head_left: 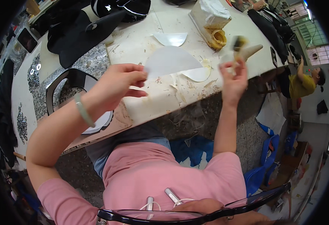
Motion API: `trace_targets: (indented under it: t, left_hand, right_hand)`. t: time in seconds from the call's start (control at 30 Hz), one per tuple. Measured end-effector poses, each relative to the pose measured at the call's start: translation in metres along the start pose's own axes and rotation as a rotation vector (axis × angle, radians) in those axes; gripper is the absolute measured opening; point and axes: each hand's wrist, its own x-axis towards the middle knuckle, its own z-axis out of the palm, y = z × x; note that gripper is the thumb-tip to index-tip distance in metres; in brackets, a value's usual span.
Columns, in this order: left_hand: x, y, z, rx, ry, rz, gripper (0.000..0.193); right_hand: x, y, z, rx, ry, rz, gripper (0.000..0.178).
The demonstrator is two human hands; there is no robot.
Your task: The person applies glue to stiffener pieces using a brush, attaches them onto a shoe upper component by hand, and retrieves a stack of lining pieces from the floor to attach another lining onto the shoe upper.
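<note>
My left hand (125,79) is over the table, thumb and forefinger pinching the left tip of a pale, translucent half-round sheet (172,60). The other fingers of that hand are bent. To the right, my right hand (234,80) is raised with its fingers closed around a small brush (240,43), whose dark and yellow head is smeared by motion. Beyond the half-round sheet lies a second pale curved piece (171,38). Another white rounded piece (198,74) rests partly under the sheet's right end.
A white container with a yellow-crusted glue pot (217,39) stands at the back. Black molded pieces (78,35) lie far left. A black frame-like piece (54,88) sits near my left forearm. A beige tapered object (253,50) lies right. Another person (301,84) is at far right.
</note>
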Motion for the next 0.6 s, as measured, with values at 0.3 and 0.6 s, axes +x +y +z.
trace_targets:
  t: [0.3,0.6]
  left_hand:
    - [0.037,-0.047,0.013,0.087,-0.030,-0.207,0.019]
    - [0.038,-0.050,0.012,0.081,-0.013,-0.232,0.026]
  right_hand:
    - [-0.049,0.013,-0.009,-0.162,-0.318,0.433,0.050]
    - [-0.067,-0.038,0.011,-0.565,-0.525,-0.191,0.024]
